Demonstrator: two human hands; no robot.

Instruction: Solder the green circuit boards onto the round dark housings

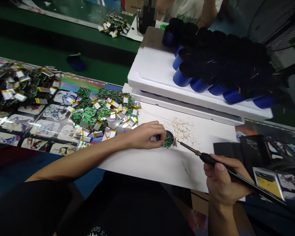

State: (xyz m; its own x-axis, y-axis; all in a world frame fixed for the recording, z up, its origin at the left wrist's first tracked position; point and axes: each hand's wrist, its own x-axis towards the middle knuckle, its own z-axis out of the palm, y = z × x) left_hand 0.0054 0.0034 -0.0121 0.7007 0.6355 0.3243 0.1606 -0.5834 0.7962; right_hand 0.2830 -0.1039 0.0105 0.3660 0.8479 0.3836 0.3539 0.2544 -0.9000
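Observation:
In my right hand [222, 178] is a soldering iron [206, 158], its black handle gripped between thumb and fingers. Its tip points left, close beside a small round green circuit board [167, 142] with wires and a small battery [175, 141]. My left hand [149, 135] is closed around a dark blue round housing [158, 137] at the board's left side; the fingers hide most of it. The board sits at the housing's dark rim. Whether the iron's tip touches anything I cannot tell.
Green circuit boards with silver batteries [113, 113] lie heaped at the left. White foam trays [149, 70] bear rows of blue cylinders [182, 76]. Solder bits [184, 129] are scattered on the white board [147, 164]. A black device [250, 150] stands right; another person's arm [207, 13] shows behind.

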